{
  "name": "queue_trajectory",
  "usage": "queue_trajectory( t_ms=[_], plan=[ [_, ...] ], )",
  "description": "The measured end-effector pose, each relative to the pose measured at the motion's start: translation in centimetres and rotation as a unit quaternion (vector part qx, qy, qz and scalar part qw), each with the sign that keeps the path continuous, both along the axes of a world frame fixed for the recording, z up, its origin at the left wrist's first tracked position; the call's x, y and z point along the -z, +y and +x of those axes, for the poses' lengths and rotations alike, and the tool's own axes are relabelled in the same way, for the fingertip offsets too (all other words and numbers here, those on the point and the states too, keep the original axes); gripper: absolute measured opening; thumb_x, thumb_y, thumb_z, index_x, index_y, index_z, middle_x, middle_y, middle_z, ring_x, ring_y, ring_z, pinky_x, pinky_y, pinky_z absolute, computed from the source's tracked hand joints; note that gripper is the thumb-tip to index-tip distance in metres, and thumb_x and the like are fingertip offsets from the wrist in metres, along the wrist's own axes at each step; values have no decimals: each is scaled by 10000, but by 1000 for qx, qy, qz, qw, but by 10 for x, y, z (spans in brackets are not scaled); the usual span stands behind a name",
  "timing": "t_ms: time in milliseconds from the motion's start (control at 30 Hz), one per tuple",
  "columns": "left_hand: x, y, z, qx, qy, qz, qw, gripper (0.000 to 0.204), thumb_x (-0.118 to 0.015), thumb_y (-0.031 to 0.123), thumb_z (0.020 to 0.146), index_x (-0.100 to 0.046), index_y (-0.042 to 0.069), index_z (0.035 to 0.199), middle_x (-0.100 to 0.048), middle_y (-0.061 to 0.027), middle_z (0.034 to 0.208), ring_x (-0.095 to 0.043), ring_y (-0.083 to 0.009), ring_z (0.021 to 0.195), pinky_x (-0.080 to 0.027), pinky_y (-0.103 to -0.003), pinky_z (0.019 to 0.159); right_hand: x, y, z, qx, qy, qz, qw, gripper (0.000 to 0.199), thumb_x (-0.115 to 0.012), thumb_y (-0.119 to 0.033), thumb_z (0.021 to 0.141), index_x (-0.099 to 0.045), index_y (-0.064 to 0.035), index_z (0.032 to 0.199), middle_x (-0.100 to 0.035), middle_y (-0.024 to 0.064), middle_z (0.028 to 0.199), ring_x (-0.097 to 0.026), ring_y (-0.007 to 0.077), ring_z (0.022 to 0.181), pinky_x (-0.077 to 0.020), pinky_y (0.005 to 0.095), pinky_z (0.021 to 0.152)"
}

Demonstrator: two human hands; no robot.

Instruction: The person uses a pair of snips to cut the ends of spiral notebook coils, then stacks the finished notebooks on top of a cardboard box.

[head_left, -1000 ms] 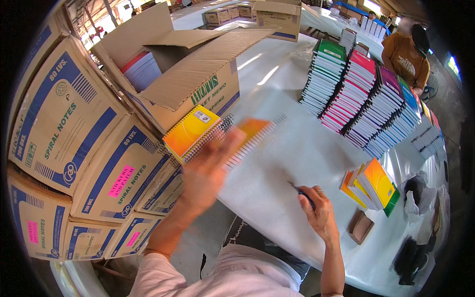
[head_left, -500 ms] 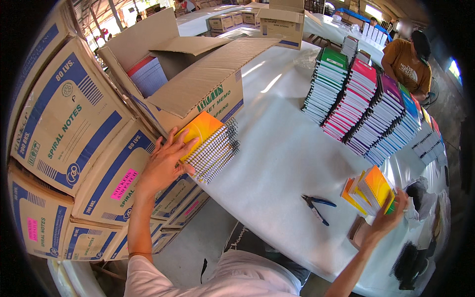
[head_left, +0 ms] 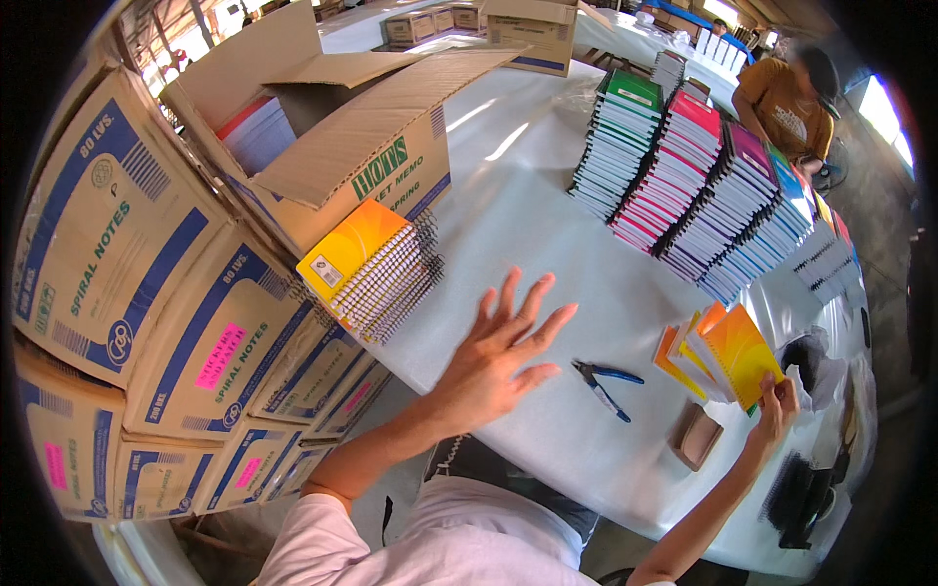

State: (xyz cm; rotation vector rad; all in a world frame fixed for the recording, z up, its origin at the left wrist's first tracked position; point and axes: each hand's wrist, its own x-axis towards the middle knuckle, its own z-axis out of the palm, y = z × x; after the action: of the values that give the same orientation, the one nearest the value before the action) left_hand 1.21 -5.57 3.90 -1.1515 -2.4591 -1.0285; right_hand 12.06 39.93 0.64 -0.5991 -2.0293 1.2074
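Observation:
My left hand (head_left: 503, 356) is over the table with fingers spread and nothing in it. To its left, a stack of yellow-orange spiral notebooks (head_left: 357, 249) stands at the table's edge, its wire coils facing right. At the right, my right hand (head_left: 777, 405) pinches the lower corner of a yellow notebook (head_left: 735, 354), whose edge shows a row of punched holes. More yellow and orange notebooks (head_left: 679, 356) lean loosely behind it. Between the hands lie blue-handled pliers (head_left: 611, 384). A small brown block (head_left: 697, 437) sits below the loose notebooks.
An open cardboard box (head_left: 362, 161) holding notebooks stands at the left, beside piled cartons (head_left: 117, 234). Tall rows of green, pink, purple and blue notebooks (head_left: 674, 161) fill the back right. Black coils (head_left: 791, 493) lie near the right edge. A person (head_left: 787, 103) is beyond the stacks.
My left hand has let go of the notebook stack and moved right over the table. My right hand stays at the loose notebooks' corner. The whole view has shifted slightly.

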Motion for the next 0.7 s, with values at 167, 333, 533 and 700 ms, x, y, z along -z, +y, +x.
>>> queue_trajectory(
  t_ms=[167, 333, 533, 700],
  plan=[
    [12, 35, 10, 82, -248, 169, 950, 991, -709, 184, 877, -2, 167, 1571, -180, -160, 1611, -125, -376, 1487, -223, -453, 1167, 10, -145, 12, -81, 102, -71, 989, 76, -708, -73, 863, -656, -21, 879, -663, 22, 831, -593, 88, 790, -470, 251, 727],
    [88, 37, 3, 206, -509, 227, 804, 1044, -689, 95, 889, 111, 171, 1556, -179, -142, 1618, -166, -289, 1488, -259, -352, 1149, 63, -224, 4, -197, 49, -214, 955, 99, -715, -26, 836, -667, -11, 921, -699, 54, 912, -605, 102, 815, -482, 252, 777],
    [87, 30, 4, 66, -319, 185, 927, 1008, -698, 203, 881, 38, 114, 1565, -181, -166, 1611, -185, -318, 1486, -265, -441, 1159, 77, -225, -3, -230, 8, -237, 944, 89, -693, 35, 860, -648, 16, 935, -710, 83, 994, -636, 117, 906, -508, 259, 823],
    [39, 65, 12, 55, 76, -150, 984, 903, -618, 500, 832, -259, 38, 1520, -244, -186, 1577, -181, -452, 1452, -207, -628, 1121, 86, -229, -6, -262, 69, -295, 916, 112, -681, 66, 854, -650, 9, 945, -709, 85, 1005, -641, 117, 950, -506, 257, 839]
  ],
)
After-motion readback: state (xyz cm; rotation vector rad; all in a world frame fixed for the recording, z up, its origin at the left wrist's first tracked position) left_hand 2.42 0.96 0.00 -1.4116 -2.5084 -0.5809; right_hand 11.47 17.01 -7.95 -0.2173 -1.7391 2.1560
